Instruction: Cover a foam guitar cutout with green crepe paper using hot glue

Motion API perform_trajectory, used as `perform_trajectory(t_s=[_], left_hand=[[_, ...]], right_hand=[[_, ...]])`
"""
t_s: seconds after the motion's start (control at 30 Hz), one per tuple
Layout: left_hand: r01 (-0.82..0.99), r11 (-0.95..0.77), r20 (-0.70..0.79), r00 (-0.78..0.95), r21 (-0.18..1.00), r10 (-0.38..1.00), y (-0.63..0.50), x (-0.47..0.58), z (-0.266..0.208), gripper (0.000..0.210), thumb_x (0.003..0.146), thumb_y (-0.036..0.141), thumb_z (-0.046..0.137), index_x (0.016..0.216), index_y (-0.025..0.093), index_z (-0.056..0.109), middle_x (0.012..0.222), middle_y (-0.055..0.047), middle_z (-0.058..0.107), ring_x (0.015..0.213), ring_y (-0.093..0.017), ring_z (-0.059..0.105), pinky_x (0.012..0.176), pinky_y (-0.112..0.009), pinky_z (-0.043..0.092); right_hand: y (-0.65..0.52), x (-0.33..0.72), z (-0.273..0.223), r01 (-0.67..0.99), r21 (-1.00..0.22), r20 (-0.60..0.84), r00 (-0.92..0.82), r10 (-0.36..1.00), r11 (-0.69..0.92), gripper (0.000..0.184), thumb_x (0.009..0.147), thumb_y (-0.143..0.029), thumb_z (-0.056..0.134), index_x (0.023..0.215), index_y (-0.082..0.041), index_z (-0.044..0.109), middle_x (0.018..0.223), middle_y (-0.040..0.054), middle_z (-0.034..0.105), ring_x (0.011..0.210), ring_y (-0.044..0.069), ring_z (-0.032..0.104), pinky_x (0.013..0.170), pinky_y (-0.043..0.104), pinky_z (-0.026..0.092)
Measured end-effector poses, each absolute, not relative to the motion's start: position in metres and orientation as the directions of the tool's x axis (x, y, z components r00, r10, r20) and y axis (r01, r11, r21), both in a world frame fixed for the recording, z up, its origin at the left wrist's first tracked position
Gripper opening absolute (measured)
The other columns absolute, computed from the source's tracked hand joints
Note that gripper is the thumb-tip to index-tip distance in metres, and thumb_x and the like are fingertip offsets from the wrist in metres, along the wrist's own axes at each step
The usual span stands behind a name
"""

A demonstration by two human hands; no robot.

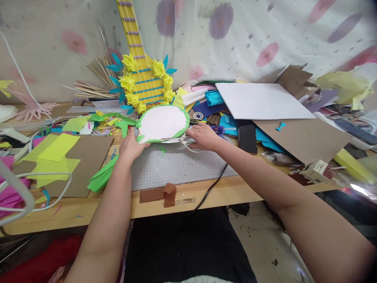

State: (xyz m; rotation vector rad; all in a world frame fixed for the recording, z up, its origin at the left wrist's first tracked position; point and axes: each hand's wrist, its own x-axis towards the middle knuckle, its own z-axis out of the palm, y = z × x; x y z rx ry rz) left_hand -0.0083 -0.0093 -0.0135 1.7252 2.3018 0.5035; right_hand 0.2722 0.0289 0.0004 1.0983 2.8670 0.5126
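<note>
Neck of the yellow guitar model [144, 80] cut off at top. Left hand [131, 147] grips the oval panel's [163, 122] left edge, some fingers hidden. Right hand [203, 136] has its fingers closed on the handles of the scissors [191, 146] (placement in the loops unclear), blades along the panel's near edge. Panel at the far side of a gridded gray mat [176, 167], wooden worktop [212, 196] beneath; flowered sheet [241, 51] behind. Panel face white, rim wrapped in green paper. Guitar edged with ruffled flowers.
</note>
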Motion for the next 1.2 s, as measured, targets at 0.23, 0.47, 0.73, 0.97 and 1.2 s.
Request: perform_trajectory(t_s=[0.23,0.47,0.73,0.97,1.2], left_hand=[[0.864,0.278,-0.011,-0.302,0.420,0.953,-0.009,-0.009,-0.012,0.100,0.070,0.043,0.073,0.151,0.014,0.021,0.142,-0.017,0.050,0.130,-0.033,0.047,0.100,-0.041,0.044],[0.854,0.288,-0.023,-0.309,0.434,0.951,-0.010,-0.008,-0.010,0.099,0.069,0.043,0.072,0.150,0.015,0.022,0.140,-0.015,0.052,0.131,-0.033,0.046,0.102,-0.041,0.042],[0.836,0.295,-0.051,-0.307,0.463,0.950,-0.012,-0.005,-0.006,0.090,0.071,0.042,0.072,0.146,0.015,0.032,0.136,-0.014,0.057,0.125,-0.031,0.052,0.097,-0.037,0.044],[0.845,0.289,-0.044,-0.303,0.450,0.952,-0.012,-0.002,-0.006,0.092,0.071,0.040,0.073,0.148,0.015,0.029,0.135,-0.015,0.057,0.126,-0.032,0.052,0.099,-0.040,0.043],[0.856,0.284,-0.047,-0.293,0.432,0.955,-0.010,-0.004,-0.009,0.091,0.071,0.043,0.072,0.147,0.014,0.030,0.137,-0.016,0.055,0.129,-0.032,0.049,0.100,-0.040,0.042]], right_hand=[[0.032,0.273,0.000,0.643,0.320,0.106,-0.754,0.648,0.696,0.034,0.083,-0.043,0.062,0.102,-0.016,0.058,0.091,0.0112,0.069,0.086,0.025,0.060,0.071,0.031,0.025],[0.034,0.272,0.001,0.632,0.316,0.093,-0.763,0.639,0.708,0.029,0.084,-0.040,0.061,0.100,-0.016,0.059,0.090,0.0116,0.069,0.085,0.025,0.059,0.070,0.031,0.025],[0.037,0.274,0.000,0.671,0.291,0.142,-0.735,0.663,0.682,0.028,0.085,-0.038,0.058,0.099,-0.014,0.059,0.085,0.0122,0.068,0.080,0.025,0.058,0.070,0.032,0.026],[0.030,0.281,-0.004,0.696,0.257,0.204,-0.717,0.666,0.671,0.035,0.083,-0.046,0.057,0.099,-0.015,0.057,0.086,0.0106,0.067,0.083,0.025,0.057,0.075,0.033,0.026],[0.031,0.281,-0.010,0.658,0.301,0.151,-0.747,0.647,0.690,0.037,0.083,-0.048,0.056,0.101,-0.015,0.056,0.086,0.0103,0.066,0.082,0.025,0.057,0.075,0.033,0.024]])
